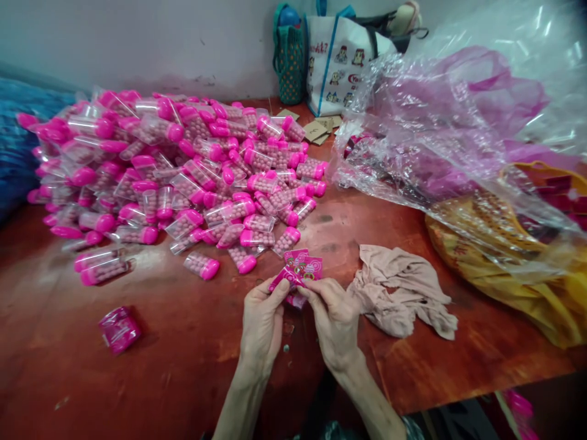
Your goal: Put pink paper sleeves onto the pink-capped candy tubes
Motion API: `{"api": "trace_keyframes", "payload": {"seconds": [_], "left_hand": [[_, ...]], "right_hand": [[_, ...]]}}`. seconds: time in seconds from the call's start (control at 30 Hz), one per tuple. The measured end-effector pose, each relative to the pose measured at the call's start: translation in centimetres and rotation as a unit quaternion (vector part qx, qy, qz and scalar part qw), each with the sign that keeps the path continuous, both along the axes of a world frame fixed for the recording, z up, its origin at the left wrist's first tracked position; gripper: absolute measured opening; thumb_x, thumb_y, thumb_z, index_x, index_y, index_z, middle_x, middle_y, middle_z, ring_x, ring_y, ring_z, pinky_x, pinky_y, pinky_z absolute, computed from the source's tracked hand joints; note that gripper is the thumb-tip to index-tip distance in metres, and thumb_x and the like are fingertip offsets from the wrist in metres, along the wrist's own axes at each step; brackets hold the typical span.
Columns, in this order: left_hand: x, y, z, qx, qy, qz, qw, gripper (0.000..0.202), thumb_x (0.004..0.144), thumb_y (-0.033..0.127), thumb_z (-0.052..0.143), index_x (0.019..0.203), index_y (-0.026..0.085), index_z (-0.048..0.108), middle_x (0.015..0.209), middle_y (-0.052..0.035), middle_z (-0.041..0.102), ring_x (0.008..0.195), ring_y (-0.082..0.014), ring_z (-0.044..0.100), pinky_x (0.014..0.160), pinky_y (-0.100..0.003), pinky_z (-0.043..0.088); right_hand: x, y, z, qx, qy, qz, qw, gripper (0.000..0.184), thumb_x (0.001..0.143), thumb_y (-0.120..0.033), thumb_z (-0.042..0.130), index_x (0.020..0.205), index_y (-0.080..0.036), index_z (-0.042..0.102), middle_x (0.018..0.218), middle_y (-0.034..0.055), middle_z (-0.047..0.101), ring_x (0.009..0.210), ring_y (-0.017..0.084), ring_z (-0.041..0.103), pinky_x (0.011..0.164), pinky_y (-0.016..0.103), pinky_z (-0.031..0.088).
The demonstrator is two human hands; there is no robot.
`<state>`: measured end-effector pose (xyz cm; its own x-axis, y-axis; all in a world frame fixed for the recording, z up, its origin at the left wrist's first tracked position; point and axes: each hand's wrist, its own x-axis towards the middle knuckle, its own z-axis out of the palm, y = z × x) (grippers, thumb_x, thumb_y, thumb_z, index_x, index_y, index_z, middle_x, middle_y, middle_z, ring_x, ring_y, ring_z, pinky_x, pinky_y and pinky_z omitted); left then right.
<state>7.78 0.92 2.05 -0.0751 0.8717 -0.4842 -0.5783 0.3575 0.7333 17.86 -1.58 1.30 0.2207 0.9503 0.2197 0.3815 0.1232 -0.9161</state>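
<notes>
Between both hands is a pink printed wrapper (288, 278), held low over the table. My left hand (265, 311) pinches its left end between thumb and fingers. At its right end, my right hand (334, 315) has thumb and forefinger closed on it. Just behind the fingertips lie a few more pink printed wrappers (312, 267), partly hidden by the hands. Beyond them spreads a big heap of clear bottles with bright pink caps (257, 238), filled with small pink balls. A folded pink packet (119, 330) lies apart on the left.
A crumpled beige cloth (403, 287) lies right of my hands. Clear and pink plastic sheeting (440, 128) and a yellow bag (495, 256) crowd the right. Cardboard pieces (316, 131), a white bag (343, 67) and a green holder (290, 67) stand or lie behind. Blue plastic (22, 140) borders the left.
</notes>
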Motion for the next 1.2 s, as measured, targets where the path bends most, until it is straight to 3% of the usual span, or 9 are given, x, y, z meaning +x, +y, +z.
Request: {"api": "trace_keyframes", "payload": {"seconds": [0.17,0.4,0.57,0.67,0.73,0.87,1.0,1.1,1.2], "left_hand": [[-0.1,-0.2,-0.3,0.011,0.029,0.033,0.999,0.011,0.058,0.016,0.073,0.062,0.012,0.064,0.057,0.0022,0.062,0.052,-0.0063,0.052,0.056,-0.018,0.044],[-0.7,-0.5,0.2,0.094,0.177,0.052,0.978,0.033,0.059,0.01,0.071,0.088,0.019,0.061,0.077,0.0023,0.064,0.068,-0.0091,0.058,0.062,-0.018,0.046],[-1.5,-0.4,0.0,0.106,0.161,-0.032,0.981,0.008,0.062,0.012,0.069,0.069,0.015,0.066,0.066,0.0013,0.062,0.062,-0.0098,0.056,0.06,-0.019,0.045],[-1.9,-0.3,0.0,0.114,0.144,-0.046,0.982,0.005,0.065,0.013,0.067,0.07,0.014,0.069,0.084,-0.0048,0.066,0.075,-0.0147,0.058,0.068,-0.024,0.046],[-1.9,-0.3,0.1,0.122,0.137,-0.035,0.982,0.005,0.065,0.012,0.067,0.068,0.013,0.07,0.084,-0.0057,0.067,0.075,-0.0155,0.059,0.068,-0.025,0.046],[-2.1,-0.4,0.2,0.115,0.123,0.018,0.986,0.005,0.061,0.01,0.069,0.064,0.014,0.069,0.059,0.0002,0.063,0.057,-0.0089,0.055,0.056,-0.019,0.044],[-3.5,-0.1,0.3,0.048,0.099,0.128,0.986,0.008,0.056,0.014,0.073,0.063,0.014,0.069,0.06,0.0004,0.065,0.056,-0.0083,0.056,0.057,-0.019,0.046],[-5.4,0.3,0.2,0.014,0.09,0.213,0.973,0.013,0.051,0.014,0.075,0.062,0.013,0.068,0.059,0.0005,0.066,0.055,-0.0079,0.057,0.059,-0.019,0.048],[-6.7,0.6,0.2,0.016,0.092,0.247,0.964,0.017,0.049,0.013,0.076,0.063,0.011,0.068,0.06,-0.0003,0.067,0.057,-0.0076,0.059,0.06,-0.017,0.048]], "right_hand": [[-0.3,0.1,0.1,0.07,-0.068,0.013,0.995,0.015,0.086,-0.015,0.047,0.079,-0.016,0.061,0.069,0.0045,0.059,0.068,0.016,0.053,0.062,0.029,0.044],[-0.3,0.3,0.1,0.011,-0.036,0.026,0.999,0.021,0.089,-0.02,0.041,0.076,-0.016,0.058,0.069,0.0037,0.057,0.065,0.015,0.052,0.059,0.027,0.042],[-0.3,0.2,-0.2,0.006,-0.055,0.048,0.997,0.022,0.09,-0.022,0.04,0.076,-0.017,0.057,0.069,0.0033,0.057,0.066,0.015,0.051,0.061,0.026,0.041],[-0.5,0.3,-0.2,0.002,-0.062,0.063,0.996,0.023,0.09,-0.022,0.04,0.076,-0.017,0.058,0.07,0.0037,0.057,0.069,0.015,0.053,0.064,0.026,0.041],[-0.6,0.3,-0.2,0.004,-0.067,0.067,0.996,0.025,0.09,-0.022,0.04,0.074,-0.016,0.058,0.067,0.0035,0.056,0.067,0.015,0.052,0.062,0.025,0.04],[-1.2,0.3,0.2,0.016,-0.09,0.078,0.993,0.027,0.09,-0.023,0.041,0.07,-0.016,0.058,0.062,0.0027,0.054,0.06,0.013,0.049,0.057,0.024,0.038],[-1.8,1.0,1.0,0.002,-0.126,0.099,0.987,0.029,0.091,-0.027,0.039,0.072,-0.016,0.059,0.064,0.0028,0.056,0.061,0.014,0.05,0.058,0.024,0.038],[-2.1,2.5,1.4,-0.008,-0.196,0.054,0.979,0.031,0.091,-0.026,0.036,0.073,-0.016,0.059,0.065,0.0035,0.057,0.063,0.015,0.05,0.062,0.025,0.038],[-2.3,4.6,0.7,-0.007,-0.319,-0.026,0.947,0.03,0.091,-0.028,0.036,0.08,-0.014,0.06,0.075,0.0092,0.061,0.076,0.021,0.052,0.07,0.032,0.04]]}}
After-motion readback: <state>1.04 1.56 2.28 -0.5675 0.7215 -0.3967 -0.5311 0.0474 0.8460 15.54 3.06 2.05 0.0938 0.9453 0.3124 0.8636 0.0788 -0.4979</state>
